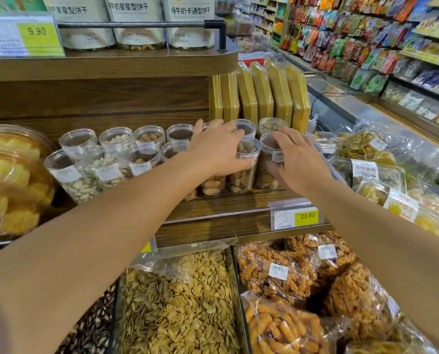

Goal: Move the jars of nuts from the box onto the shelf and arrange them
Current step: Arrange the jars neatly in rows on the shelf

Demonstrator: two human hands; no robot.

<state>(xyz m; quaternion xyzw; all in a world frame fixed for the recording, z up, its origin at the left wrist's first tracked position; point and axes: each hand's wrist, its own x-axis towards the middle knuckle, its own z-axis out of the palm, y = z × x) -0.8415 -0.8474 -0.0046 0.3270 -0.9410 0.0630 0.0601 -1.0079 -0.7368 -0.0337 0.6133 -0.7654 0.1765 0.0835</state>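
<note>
While both arms are stretched forward over the bins, the jars of nuts (146, 154) are seen in two rows on the wooden shelf (221, 205), running from nine o'clock toward the centre. The left hand (219, 149) is laid over the top of one clear jar (244, 172), its fingers spread across the lid and its thumb curled round the side near the label. The right hand (298, 159) is placed at three o'clock of a neighbouring jar (268, 159), fingers bent over the lid and thumb pressed against the wall; the two jars are set touching each other. Behind them, at twelve o'clock, two further jars are stood against a row of upright yellow packs (261, 93).

A bare strip of shelf is left between the front row and the shelf's front edge, where a price tag (296, 217) is clipped at five o'clock. To the right the shelf is bounded by bagged snacks (366, 149) just beside the right hand. Overhead, the space is closed by an upper shelf (136, 62) with a rail. At six o'clock, below the edge, a bin of seeds (177, 302) is seen. No box can be made out.
</note>
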